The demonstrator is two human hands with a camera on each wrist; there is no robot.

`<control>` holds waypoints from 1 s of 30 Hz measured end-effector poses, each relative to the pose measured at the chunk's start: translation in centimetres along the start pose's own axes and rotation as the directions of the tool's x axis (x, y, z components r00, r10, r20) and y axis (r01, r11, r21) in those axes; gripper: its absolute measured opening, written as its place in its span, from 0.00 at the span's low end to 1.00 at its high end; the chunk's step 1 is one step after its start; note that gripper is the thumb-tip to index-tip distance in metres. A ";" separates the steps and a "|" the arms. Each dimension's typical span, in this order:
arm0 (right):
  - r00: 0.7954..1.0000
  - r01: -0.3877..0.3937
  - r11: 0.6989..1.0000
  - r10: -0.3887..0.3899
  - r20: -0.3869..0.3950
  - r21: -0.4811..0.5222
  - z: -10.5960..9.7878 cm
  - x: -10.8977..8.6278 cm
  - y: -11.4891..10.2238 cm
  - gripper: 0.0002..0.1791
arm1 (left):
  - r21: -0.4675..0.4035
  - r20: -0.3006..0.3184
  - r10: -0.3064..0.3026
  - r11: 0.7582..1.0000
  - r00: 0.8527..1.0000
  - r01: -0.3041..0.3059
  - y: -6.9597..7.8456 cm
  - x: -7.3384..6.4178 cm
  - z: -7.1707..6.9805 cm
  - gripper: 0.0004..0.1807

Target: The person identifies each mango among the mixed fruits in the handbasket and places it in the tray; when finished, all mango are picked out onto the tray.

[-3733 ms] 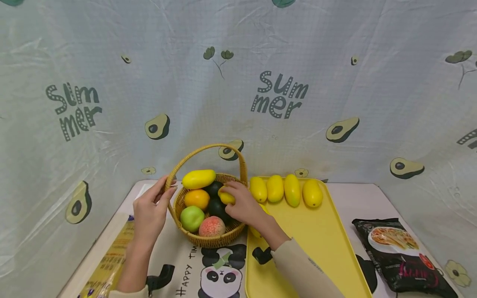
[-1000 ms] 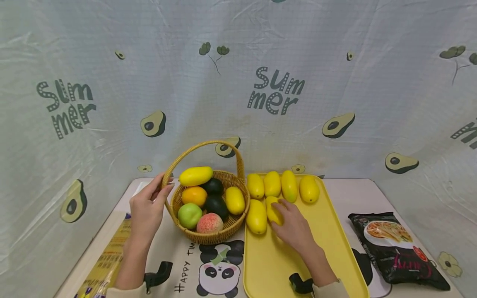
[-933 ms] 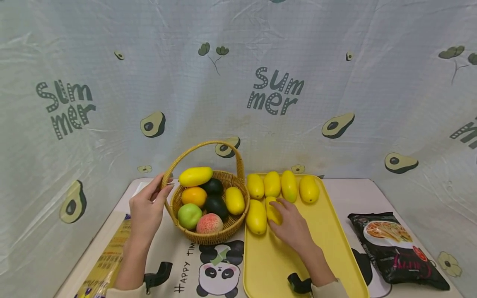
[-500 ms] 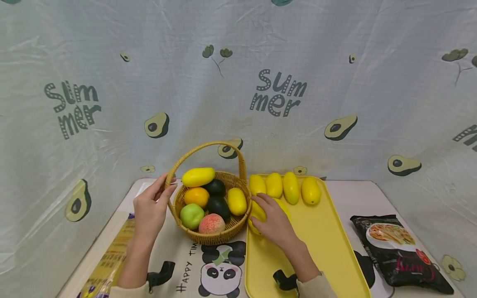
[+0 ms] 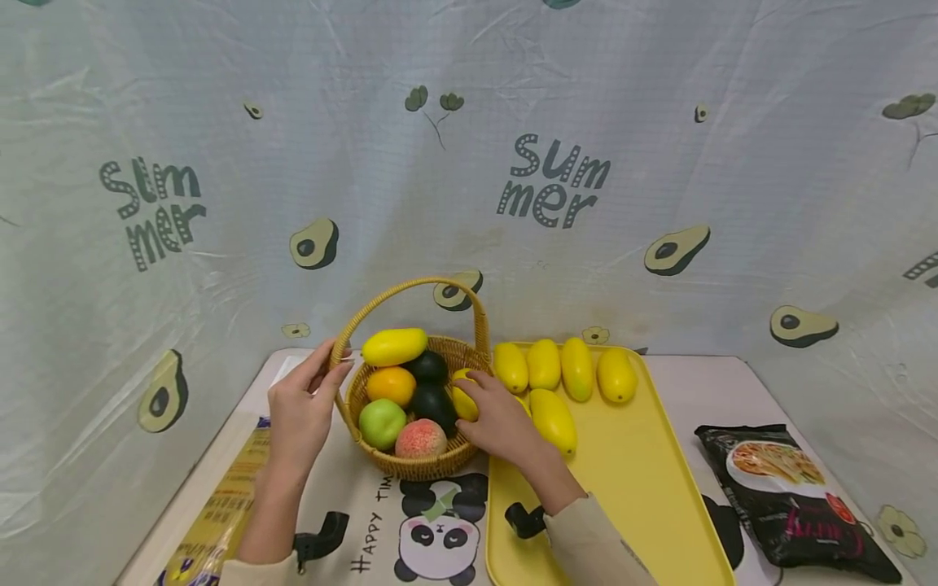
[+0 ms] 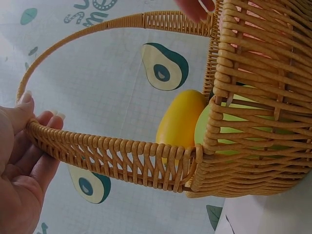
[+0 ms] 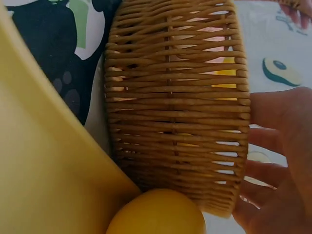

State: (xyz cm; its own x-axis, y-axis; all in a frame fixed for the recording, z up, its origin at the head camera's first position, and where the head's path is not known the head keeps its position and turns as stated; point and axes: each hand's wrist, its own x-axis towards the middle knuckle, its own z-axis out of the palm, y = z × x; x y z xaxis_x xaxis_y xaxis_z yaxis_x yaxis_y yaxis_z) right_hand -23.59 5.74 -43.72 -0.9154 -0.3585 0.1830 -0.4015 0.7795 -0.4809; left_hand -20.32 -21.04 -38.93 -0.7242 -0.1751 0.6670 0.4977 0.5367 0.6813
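The wicker basket (image 5: 410, 465) holds a yellow mango (image 5: 394, 347), an orange fruit (image 5: 392, 386), a green apple (image 5: 382, 423), a peach (image 5: 421, 440) and two dark fruits (image 5: 432, 404). My left hand (image 5: 302, 411) grips the left side of its arched handle (image 6: 107, 148), thumb and fingers on either side. At the basket's right, my right hand (image 5: 501, 417) reaches over the rim, with thumb and fingers curled round another yellow mango (image 5: 463, 399). In the right wrist view, the basket wall (image 7: 180, 107) hides what this hand (image 7: 287, 161) holds.
A yellow tray (image 5: 623, 488) lies right of the basket, with a row of mangoes (image 5: 577, 370) at its far end. Nearer is another mango (image 5: 553, 421), and one beside it is mostly hidden by my hand. A black food packet (image 5: 795, 496) lies right, a yellow packet (image 5: 220, 513) left.
My right hand has moved left from the mangoes on the tray to the mango in the basket. A second mango now shows in the tray's nearer row. My left hand keeps the handle.
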 end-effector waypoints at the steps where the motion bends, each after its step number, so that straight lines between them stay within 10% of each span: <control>1: 1.000 0.001 1.000 0.000 0.015 -0.015 0.1 0.2 -0.1 0.34 | -0.002 0.001 -0.001 1.000 1.000 0.001 0.0 0.0 0.0 0.22; 30: 0.991 0.081 0.968 -0.054 0.120 -0.235 1.2 3.7 -0.9 0.32 | -0.024 -0.008 0.006 1.000 1.000 -0.006 0.1 0.1 0.1 0.21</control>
State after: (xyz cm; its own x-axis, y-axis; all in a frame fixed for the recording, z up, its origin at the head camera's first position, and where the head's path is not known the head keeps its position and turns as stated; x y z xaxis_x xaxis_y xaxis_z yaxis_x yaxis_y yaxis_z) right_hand -26.60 3.06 -43.63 -0.8821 -0.4592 0.1049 -0.4704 0.8466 -0.2490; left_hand -20.40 -20.86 -38.80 -0.7176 -0.1785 0.6732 0.5134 0.5176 0.6845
